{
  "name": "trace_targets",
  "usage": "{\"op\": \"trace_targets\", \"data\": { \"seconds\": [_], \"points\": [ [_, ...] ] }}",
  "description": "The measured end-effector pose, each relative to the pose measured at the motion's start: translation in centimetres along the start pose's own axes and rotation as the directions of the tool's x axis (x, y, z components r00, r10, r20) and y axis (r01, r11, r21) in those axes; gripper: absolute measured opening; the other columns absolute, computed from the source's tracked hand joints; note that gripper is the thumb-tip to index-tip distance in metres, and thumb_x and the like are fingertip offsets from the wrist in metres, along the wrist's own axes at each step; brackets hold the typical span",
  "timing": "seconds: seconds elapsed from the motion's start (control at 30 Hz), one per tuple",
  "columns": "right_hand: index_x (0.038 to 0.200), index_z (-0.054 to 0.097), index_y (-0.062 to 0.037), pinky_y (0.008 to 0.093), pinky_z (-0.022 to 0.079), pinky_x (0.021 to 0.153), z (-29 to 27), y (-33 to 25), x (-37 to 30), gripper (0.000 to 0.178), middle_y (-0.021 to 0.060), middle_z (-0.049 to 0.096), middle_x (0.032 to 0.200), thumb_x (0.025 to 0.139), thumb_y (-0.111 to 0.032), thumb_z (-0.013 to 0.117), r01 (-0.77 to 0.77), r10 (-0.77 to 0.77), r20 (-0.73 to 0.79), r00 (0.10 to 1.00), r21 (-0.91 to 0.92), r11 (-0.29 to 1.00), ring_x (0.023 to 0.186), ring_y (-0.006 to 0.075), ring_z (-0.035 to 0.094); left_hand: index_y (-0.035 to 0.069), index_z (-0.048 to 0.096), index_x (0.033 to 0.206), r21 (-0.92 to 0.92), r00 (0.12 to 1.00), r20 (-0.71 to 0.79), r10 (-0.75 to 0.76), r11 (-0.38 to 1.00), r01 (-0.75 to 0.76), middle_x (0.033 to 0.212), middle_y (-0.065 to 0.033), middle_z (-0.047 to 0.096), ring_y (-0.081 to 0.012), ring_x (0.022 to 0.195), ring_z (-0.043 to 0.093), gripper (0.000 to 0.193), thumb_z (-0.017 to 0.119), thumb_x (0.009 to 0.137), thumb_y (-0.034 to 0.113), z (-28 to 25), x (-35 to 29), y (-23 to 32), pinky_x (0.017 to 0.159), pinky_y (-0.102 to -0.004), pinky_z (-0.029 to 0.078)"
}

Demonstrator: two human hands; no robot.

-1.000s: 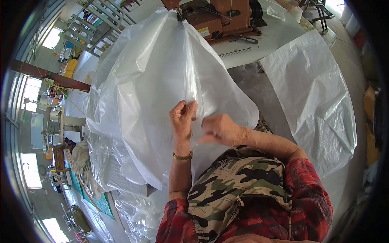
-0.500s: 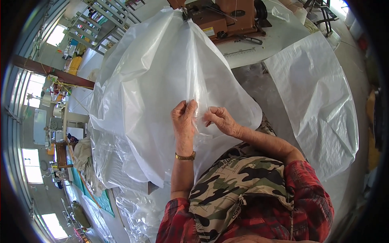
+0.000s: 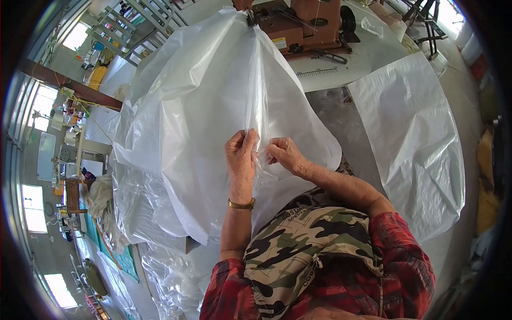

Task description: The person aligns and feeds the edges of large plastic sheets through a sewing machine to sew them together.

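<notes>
A large sheet of white woven plastic (image 3: 213, 106) spreads in front of me, its far end gathered under the brown sewing machine (image 3: 314, 26). Down its middle runs a glossy strip of clear plastic film (image 3: 257, 90). My left hand (image 3: 241, 152), with a gold watch on the wrist, pinches the film's left edge between thumb and fingers. Just to its right, my right hand (image 3: 285, 154) has its fingers curled closed on the film's near end. The fingertips of both hands are partly hidden in the folds.
At the right lies another white woven plastic sheet (image 3: 413, 133). Black scissors or snips (image 3: 329, 56) rest on the machine table (image 3: 362, 61), near a printed ruler scale. Crumpled clear film (image 3: 176, 277) lies at lower left. A grey slatted rack (image 3: 133, 32) stands at far left.
My right hand has moved slightly left and up, closer to my left hand, and its fingers are now sharp rather than blurred. The view has shifted a little.
</notes>
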State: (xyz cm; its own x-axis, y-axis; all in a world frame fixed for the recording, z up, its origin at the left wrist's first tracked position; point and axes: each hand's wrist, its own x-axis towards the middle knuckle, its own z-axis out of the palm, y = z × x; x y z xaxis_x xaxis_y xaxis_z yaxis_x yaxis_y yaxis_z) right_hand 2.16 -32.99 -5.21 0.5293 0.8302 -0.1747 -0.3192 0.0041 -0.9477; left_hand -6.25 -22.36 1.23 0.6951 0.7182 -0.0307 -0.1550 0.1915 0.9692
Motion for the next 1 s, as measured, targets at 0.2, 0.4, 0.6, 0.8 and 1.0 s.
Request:
{"op": "trace_targets", "data": {
  "seconds": [0.2, 0.4, 0.6, 0.8, 1.0],
  "points": [
    [0.074, 0.061, 0.0024, 0.0281, 0.052, 0.062, 0.5, 0.1, 0.8, 0.023, 0.0046, 0.059, 0.067, 0.088, -0.013, 0.051, -0.016, 0.015, -0.017, 1.0, -0.033, 0.999, 0.063, 0.0112, 0.057, 0.005, 0.063, 0.074, -0.065, 0.999, 0.047, -0.001, 0.998, 0.004, 0.065, 0.0094, 0.049, 0.0012, 0.053, 0.034, 0.026, 0.071, 0.091, 0.022, 0.0, -0.2, 0.3, 0.044, -0.0188, 0.025],
    [0.073, 0.061, 0.0058, 0.0292, 0.052, 0.06, 0.9, 0.6, 1.5, 0.027, 0.0065, 0.06, 0.065, 0.087, -0.017, 0.055, 0.029, -0.023, 0.07, 0.997, -0.077, 0.997, 0.06, 0.0128, 0.058, 0.003, 0.063, 0.076, -0.083, 0.999, 0.034, 0.035, 0.996, -0.032, 0.067, 0.0076, 0.051, -0.0006, 0.059, 0.039, 0.022, 0.071, 0.091, 0.018, 0.3, -0.3, 0.9, 0.05, -0.0179, 0.03],
    [0.08, 0.057, 0.0038, 0.0305, 0.05, 0.061, -0.3, -2.3, -0.6, 0.024, 0.0088, 0.058, 0.065, 0.093, -0.017, 0.056, 0.157, -0.127, 0.11, 0.986, -0.345, 0.925, 0.059, 0.0154, 0.058, 0.003, 0.064, 0.081, 0.033, 0.999, 0.017, -0.028, 0.999, 0.027, 0.065, 0.008, 0.051, 0.0003, 0.051, 0.035, 0.02, 0.068, 0.093, 0.019, 0.6, -0.7, 1.9, 0.043, -0.0181, 0.027],
    [0.097, 0.059, -0.004, 0.0401, 0.047, 0.068, -3.6, -5.7, -3.2, 0.026, 0.0127, 0.064, 0.084, 0.084, -0.023, 0.07, 0.425, -0.794, -0.088, 0.602, -0.806, 0.412, 0.075, 0.0312, 0.061, 0.003, 0.062, 0.082, 0.183, 0.999, 0.007, 0.037, 0.982, -0.037, 0.062, 0.0077, 0.048, 0.0006, 0.048, 0.034, 0.021, 0.065, 0.095, 0.019, 1.0, -1.4, 2.9, 0.041, -0.0184, 0.025],
    [0.096, 0.059, -0.0057, 0.0432, 0.042, 0.074, -9.0, -3.6, -2.8, 0.016, 0.0129, 0.06, 0.084, 0.086, -0.016, 0.065, 0.047, -0.84, -0.185, 0.51, -0.969, 0.242, 0.084, 0.0338, 0.058, 0.003, 0.059, 0.078, 0.303, 0.984, 0.061, 0.166, 0.937, -0.177, 0.058, 0.0071, 0.046, -0.0004, 0.048, 0.037, 0.022, 0.067, 0.094, 0.016, 1.1, -1.4, 3.3, 0.042, -0.0191, 0.027]
  ]
}}
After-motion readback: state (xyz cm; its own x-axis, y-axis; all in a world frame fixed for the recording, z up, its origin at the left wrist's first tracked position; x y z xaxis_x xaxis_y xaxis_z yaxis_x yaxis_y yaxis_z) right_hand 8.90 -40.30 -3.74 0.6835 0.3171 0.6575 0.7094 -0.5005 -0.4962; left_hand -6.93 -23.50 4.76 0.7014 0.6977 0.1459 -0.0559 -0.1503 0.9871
